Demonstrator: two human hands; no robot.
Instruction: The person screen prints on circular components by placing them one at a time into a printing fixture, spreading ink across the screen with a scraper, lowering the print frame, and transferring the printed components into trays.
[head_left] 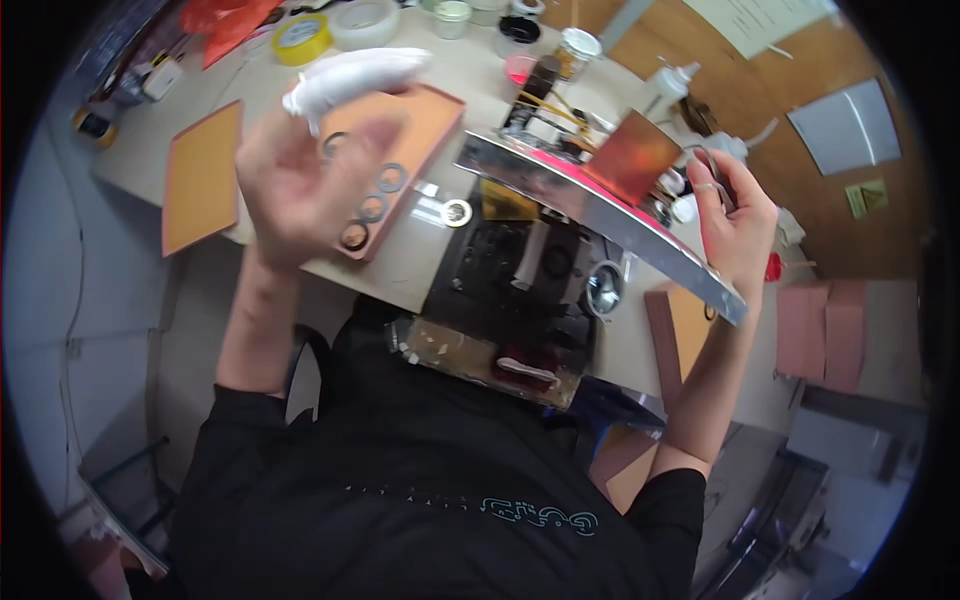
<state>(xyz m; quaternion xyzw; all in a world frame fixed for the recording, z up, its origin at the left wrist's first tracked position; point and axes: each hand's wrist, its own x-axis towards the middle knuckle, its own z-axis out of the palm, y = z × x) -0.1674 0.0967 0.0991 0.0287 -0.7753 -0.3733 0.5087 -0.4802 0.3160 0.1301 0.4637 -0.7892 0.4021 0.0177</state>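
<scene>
My left hand (300, 190) is raised over the left part of the table, blurred by motion. A white cloth-like wrap (355, 80) covers its finger, and the thumb stands apart from it. Behind and beside it lies a tan tray (425, 125) with a pink rim, carrying several dark rings (373, 208). My right hand (735, 215) is lifted at the right, thumb and fingers pinching a thin, dark, ring-shaped piece (718, 178). Close to this hand, a long metal-edged bar (600, 210) with a pink strip slants across the bench; a reddish-brown square plate (632, 155) stands behind it.
Below the bar sits a dark work stand (520, 280) with a folded white cloth (528, 371) at its front. A pale ring (456, 212) lies left of it. Tape rolls (301, 40), jars (578, 52) and a white bottle (668, 90) line the back. Another tan tray (203, 180) overhangs the left edge.
</scene>
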